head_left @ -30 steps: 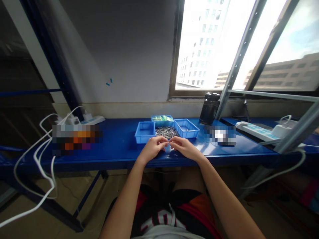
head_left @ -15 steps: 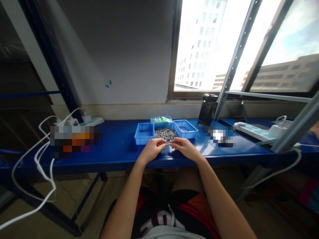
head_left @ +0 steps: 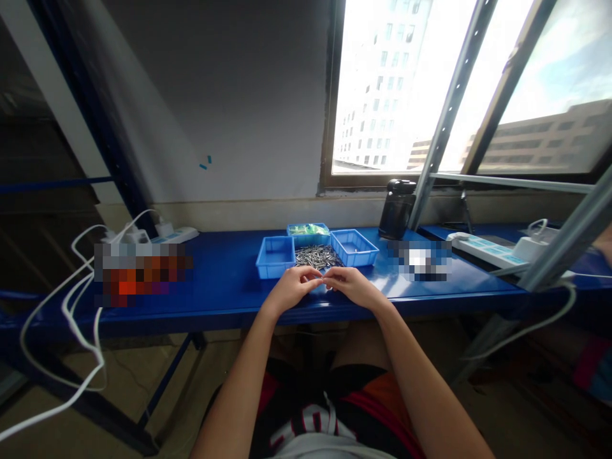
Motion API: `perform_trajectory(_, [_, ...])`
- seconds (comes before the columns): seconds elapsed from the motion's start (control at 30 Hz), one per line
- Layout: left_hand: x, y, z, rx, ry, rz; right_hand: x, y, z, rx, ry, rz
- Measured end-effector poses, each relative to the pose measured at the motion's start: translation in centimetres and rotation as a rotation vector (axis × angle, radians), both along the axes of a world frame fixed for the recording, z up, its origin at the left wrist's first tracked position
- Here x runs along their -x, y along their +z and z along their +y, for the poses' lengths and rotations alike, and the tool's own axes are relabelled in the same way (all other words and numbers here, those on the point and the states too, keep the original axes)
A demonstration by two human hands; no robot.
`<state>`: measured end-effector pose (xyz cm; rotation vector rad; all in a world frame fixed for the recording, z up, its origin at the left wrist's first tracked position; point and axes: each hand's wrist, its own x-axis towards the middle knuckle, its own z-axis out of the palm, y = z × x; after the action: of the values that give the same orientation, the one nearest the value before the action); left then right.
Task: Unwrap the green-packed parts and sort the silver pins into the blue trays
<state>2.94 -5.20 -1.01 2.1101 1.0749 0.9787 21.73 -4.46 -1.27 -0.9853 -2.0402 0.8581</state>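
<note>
Left hand (head_left: 292, 290): was poised over the table (head_left: 215, 277) near its front edge, fingers bent inward
Right hand (head_left: 356, 288): faced the left, fingertips meeting at the middle
Grip: fingers were pinched; whether a small part sat between them could not be told
Metal parts (head_left: 315, 256): lay heaped just beyond both hands
Left bin (head_left: 277, 271), right bin (head_left: 362, 259): flanked the heap
Rear bin (head_left: 310, 240): stood behind it, holding a green packet (head_left: 310, 229)

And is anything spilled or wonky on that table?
Maybe. The metal bits seem heaped loose on the table, between the left box and the right box instead of inside one; I can't tell if they spilled. The right box also looks turned askew beside the straighter left box.
</note>
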Motion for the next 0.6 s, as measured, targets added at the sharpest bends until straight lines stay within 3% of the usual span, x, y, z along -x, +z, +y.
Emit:
perform_trajectory(0.4, [0.09,-0.04,-0.16,-0.053,0.076,-0.039,0.0,0.04,0.08,-0.013,-0.042,0.07])
perform_trajectory(0.6, [0.05,-0.39,0.01,0.004,0.057,-0.105,-0.05,0.06,0.09,-0.013,-0.048,0.078])
